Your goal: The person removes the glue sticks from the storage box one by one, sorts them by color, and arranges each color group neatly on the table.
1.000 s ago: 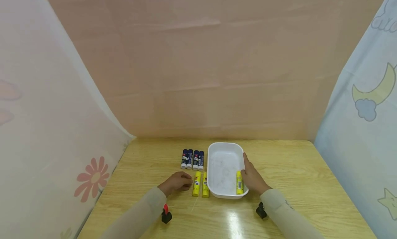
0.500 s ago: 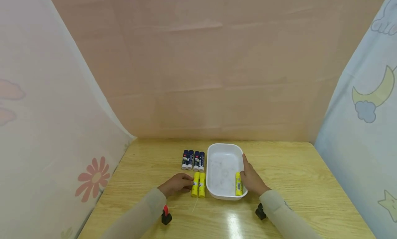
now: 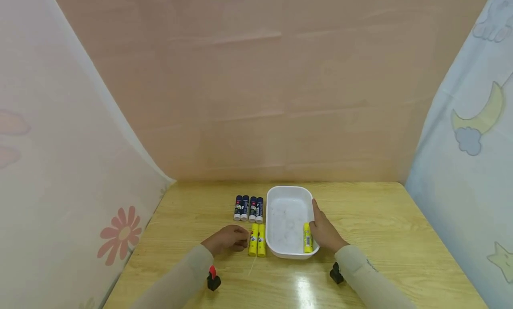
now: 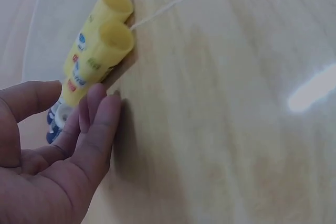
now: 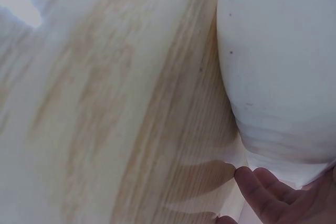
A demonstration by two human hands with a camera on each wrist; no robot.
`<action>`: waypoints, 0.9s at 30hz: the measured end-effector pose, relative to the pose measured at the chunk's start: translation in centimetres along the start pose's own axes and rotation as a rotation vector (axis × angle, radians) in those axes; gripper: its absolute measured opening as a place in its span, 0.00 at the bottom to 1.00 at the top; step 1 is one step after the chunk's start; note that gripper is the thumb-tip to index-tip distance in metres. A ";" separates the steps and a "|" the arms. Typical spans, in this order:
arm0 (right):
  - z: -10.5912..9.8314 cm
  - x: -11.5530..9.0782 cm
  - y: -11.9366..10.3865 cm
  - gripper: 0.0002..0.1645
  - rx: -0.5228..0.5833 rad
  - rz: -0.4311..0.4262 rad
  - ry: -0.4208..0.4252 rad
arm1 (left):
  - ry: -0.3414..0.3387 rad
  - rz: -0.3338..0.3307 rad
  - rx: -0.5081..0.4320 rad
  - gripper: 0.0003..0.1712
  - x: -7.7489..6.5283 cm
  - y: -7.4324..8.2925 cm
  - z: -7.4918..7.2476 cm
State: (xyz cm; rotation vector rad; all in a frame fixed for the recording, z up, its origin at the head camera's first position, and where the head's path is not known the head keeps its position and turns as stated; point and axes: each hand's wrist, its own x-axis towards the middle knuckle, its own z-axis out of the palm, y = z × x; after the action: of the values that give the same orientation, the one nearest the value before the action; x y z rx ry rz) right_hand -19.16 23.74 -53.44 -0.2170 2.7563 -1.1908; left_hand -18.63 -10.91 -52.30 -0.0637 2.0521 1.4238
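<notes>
In the head view my left hand (image 3: 229,238) rests on the table just left of two yellow glue sticks (image 3: 261,240), which lie side by side. Its fingers are loosely bent and hold nothing. The left wrist view shows the thumb and fingertips (image 4: 107,108) spread apart close to the near yellow glue stick (image 4: 105,48); contact cannot be made out. My right hand (image 3: 326,232) grips the right wall of a white plastic tray (image 3: 270,220), fingers outside and thumb at the rim. Inside the tray, beside that thumb, lies another yellow glue stick (image 3: 307,238).
Several dark blue glue sticks (image 3: 253,209) with white ends lie in a row behind the yellow pair, left of the tray. Black clip-like mounts sit at the left wrist (image 3: 213,281) and right wrist (image 3: 336,273). A brown cloth (image 3: 256,99) hangs behind the wooden table (image 3: 372,220).
The right yellow glue stick on the table has shifted left, so the gap between the pair has closed. The right hand has stayed on the tray, and the left hand has barely moved.
</notes>
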 end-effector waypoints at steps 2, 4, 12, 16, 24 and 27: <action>0.1 0.1 -0.1 0.41 0.003 -0.010 0.001 | 0.012 0.007 0.003 0.17 -0.2 0.5 -0.5; 0.1 0.1 -0.3 0.41 0.003 -0.013 0.005 | 0.026 0.025 -0.011 0.18 -0.3 1.3 -0.9; 0.2 0.1 -0.8 0.41 -0.015 -0.013 0.006 | 0.013 0.162 -0.114 0.25 -0.1 5.1 -1.1; 0.3 0.2 -0.9 0.41 -0.018 -0.012 0.004 | 0.017 0.202 -0.166 0.27 0.0 6.8 0.2; 0.5 0.3 -1.0 0.42 -0.025 -0.016 -0.003 | -0.027 0.188 -0.191 0.25 -0.3 9.5 3.1; 0.5 0.4 -0.9 0.41 -0.026 -0.014 -0.009 | -0.059 0.187 -0.222 0.25 -0.3 10.1 3.9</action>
State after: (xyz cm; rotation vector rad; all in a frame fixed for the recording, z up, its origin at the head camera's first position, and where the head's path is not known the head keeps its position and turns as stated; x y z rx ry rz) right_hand -19.37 22.67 -53.16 -0.2446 2.7684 -1.1543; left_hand -20.35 -3.46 -44.66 0.0791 1.8853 1.7432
